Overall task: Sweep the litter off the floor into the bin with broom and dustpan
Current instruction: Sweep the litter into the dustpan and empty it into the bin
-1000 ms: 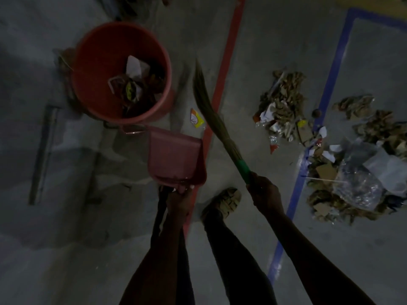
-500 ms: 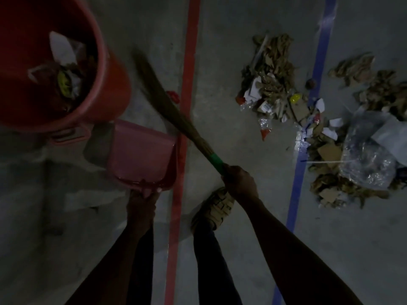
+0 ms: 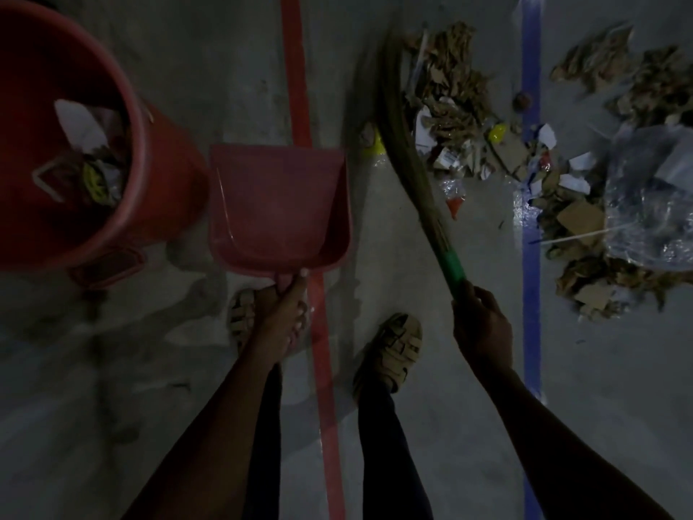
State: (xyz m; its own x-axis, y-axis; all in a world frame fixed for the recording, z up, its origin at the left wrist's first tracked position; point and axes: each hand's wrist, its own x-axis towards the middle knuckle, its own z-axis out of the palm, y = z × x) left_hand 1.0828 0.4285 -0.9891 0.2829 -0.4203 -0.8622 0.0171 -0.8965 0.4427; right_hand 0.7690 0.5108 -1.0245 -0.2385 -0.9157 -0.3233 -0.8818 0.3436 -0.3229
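While my right hand (image 3: 482, 324) wraps the broom (image 3: 403, 144) at its green collar, bristles soft beside light litter (image 3: 453, 106), my left hand (image 3: 283, 313) grips the stiff dustpan (image 3: 277, 204) handle by the bin (image 3: 161, 174).

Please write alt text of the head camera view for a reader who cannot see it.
A person's left hand holds an empty red dustpan beside a red bin with litter inside, while the right hand holds a broom against scattered litter on the floor.
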